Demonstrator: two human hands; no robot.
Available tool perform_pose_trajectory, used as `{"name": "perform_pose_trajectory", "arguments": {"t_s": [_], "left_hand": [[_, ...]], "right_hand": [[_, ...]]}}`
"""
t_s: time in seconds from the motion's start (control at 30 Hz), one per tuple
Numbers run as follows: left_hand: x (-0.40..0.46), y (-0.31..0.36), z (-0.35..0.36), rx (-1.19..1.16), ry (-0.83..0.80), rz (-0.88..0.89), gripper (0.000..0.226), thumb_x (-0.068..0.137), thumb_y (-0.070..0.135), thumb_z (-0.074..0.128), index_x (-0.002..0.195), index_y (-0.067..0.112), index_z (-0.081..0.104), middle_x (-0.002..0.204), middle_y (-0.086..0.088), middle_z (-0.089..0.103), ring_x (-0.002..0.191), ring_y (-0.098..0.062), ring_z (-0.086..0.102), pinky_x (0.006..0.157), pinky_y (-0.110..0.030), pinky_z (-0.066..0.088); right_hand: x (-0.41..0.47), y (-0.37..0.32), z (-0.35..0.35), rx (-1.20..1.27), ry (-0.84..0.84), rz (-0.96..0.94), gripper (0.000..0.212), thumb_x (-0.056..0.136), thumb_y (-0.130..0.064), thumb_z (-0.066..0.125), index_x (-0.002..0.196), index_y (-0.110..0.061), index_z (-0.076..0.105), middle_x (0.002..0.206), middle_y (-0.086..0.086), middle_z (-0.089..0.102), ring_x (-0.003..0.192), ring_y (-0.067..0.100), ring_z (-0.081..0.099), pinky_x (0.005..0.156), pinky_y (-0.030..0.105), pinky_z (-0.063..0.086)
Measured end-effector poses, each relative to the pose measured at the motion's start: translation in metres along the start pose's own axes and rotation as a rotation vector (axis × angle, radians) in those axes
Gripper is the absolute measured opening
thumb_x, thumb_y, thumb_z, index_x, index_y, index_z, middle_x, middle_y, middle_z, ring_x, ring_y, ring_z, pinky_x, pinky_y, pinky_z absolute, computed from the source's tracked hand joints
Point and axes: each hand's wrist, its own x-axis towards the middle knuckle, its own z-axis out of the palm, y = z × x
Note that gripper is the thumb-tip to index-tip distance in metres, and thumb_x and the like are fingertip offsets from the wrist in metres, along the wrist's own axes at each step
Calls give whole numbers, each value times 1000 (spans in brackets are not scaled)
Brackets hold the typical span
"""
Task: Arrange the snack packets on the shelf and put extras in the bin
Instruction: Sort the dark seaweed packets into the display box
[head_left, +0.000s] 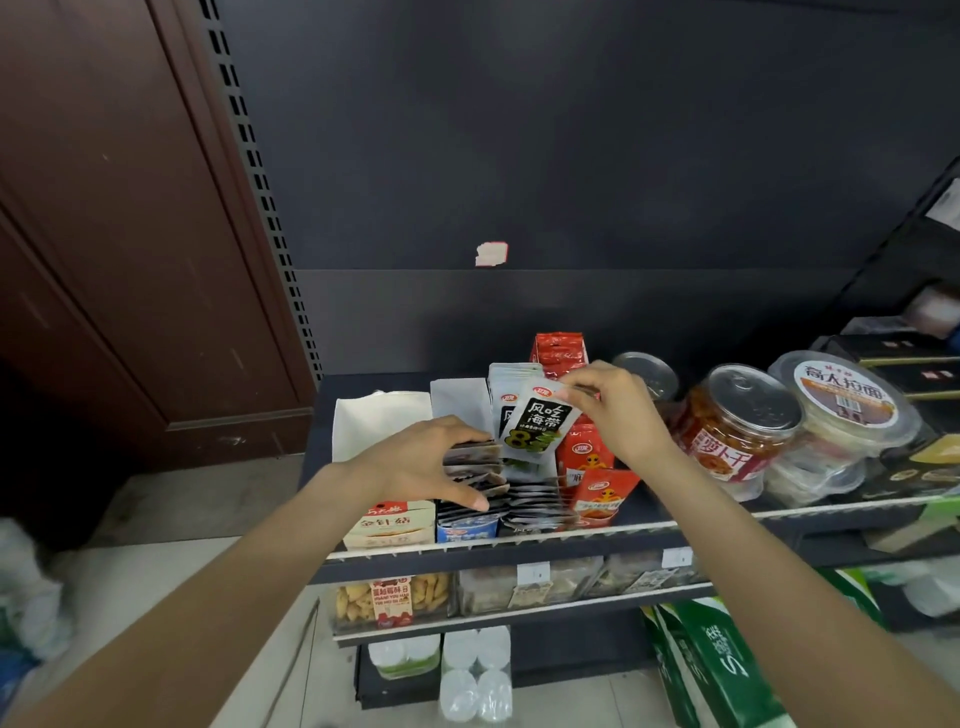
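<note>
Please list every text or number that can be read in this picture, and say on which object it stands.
"风吃海带", "8": black-and-white packet pinched by the right hand.
"金针菇": cream box.
"萝卜干": clear jar.
"高人拉面": round tub.
Too blurred: orange packets, shelf price tags, lower-shelf biscuit label, green bag.
</note>
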Motion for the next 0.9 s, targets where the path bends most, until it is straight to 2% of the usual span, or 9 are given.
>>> {"name": "perform_pose_trajectory", "arguments": {"t_s": [0.13,0.23,0.3,0.43,0.53,0.63,0.73,0.77,0.9], "left_hand": [[1,-6,3,-14,5,9,79,74,51,73,141,26,40,134,9,46,120,-9,44,95,-19,32],[2,-9,5,-3,3,10,81,74,54,71,142,25,38,136,9,45,123,-11,43,100,-23,34],[2,-10,6,-6,6,13,80,74,54,71,142,25,39,136,8,45,123,-11,43,102,-25,35],[1,-9,6,-18,9,15,80,75,53,71,142,24,38,137,7,45,124,-11,43,104,-27,35],[0,-7,5,-2,7,17,82,77,52,69,145,23,34,141,6,41,127,-13,40,106,-27,33],[-3,-5,6,54,8,8,85,79,54,66,148,25,28,147,5,36,132,-14,35,109,-29,31],[-6,-2,7,77,32,-8,82,79,54,65,147,26,29,147,5,36,132,-15,35,109,-33,33],[-7,-1,7,85,46,-5,80,80,53,66,146,25,30,147,4,38,131,-15,36,109,-33,34],[-12,3,7,117,59,0,78,80,51,67,145,23,33,145,3,39,130,-16,37,108,-35,34]], "right_hand": [[7,-2,9,-51,-90,22,19,89,-12,62,106,-12,70,105,0,68,93,5,57,86,21,44],[11,4,26,-99,-107,90,15,88,-11,63,100,-17,69,100,2,70,94,13,63,87,33,52],[13,5,37,-141,-116,94,16,88,-9,62,99,-16,71,101,2,70,96,17,64,87,36,52],[17,2,49,-241,-40,60,21,91,-8,56,106,-14,71,110,4,65,100,21,62,84,33,51],[19,1,51,-337,-63,55,26,95,-10,51,115,-16,67,119,4,58,108,19,56,79,27,48],[13,-2,46,-384,-103,24,32,94,-14,53,126,-18,59,126,2,52,116,17,50,86,30,49],[-3,-1,36,-256,-56,25,38,92,-17,57,130,-18,55,127,0,54,116,16,52,96,32,47],[-9,0,32,-213,-75,31,36,92,-18,58,128,-17,57,124,1,58,112,16,56,96,33,48],[-31,2,20,-190,-330,72,28,90,-22,60,117,-18,65,112,1,68,99,12,62,91,28,50]]}}
